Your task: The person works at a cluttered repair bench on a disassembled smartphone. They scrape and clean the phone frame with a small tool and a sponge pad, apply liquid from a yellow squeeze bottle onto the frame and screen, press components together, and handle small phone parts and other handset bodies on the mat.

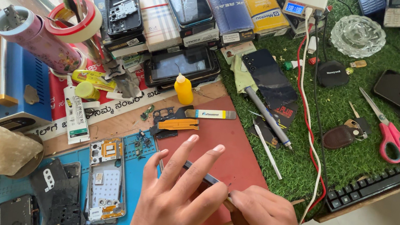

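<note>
Gripping a dark phone screen panel (201, 174) on edge over the red mat (236, 147), the left hand (179, 201) spreads its fingers along the panel, apparently to steady it. Beside it, the right hand (268, 222) pinches closed on a thin tool at the panel's corner; its tip is hidden. Left of both lies an opened phone frame (108, 180).

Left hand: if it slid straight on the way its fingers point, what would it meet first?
Probably the orange flex strip just beyond the left hand; the yellow bottle stands farther along. Depth is unclear.
</note>
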